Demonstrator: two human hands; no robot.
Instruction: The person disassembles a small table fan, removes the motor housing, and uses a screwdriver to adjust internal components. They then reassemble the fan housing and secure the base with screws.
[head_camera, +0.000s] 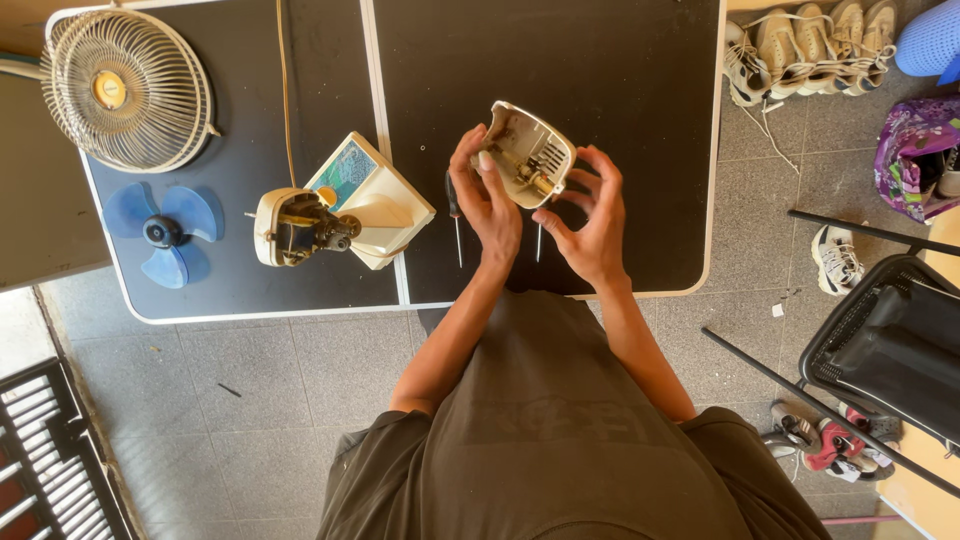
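Looking down, we see the black folding table (600, 60) with its pale rim spread across the top of the view, standing on a grey tiled floor (300, 380). At its far left corner lies the round cream wire fan guard (128, 88), and just below it the blue three-bladed plastic fan blade (167, 233) lies flat. Near the table's middle seam the cream fan base with its bare motor (340, 215) lies on its side, well apart from our hands.

We hold the cream plastic rear motor housing (528, 152) up above the table's right half, its open inside turned toward us so that small metal parts show within. Our left hand (490, 195) grips its left edge, fingers curled around the rim and closed on it. Our right hand (592, 225) supports the lower right side, the fingers spread but touching the shell, thumb near the bottom edge.

On the table between and beneath our hands lie two slim screwdrivers (456, 222); the second is mostly hidden behind our right hand.
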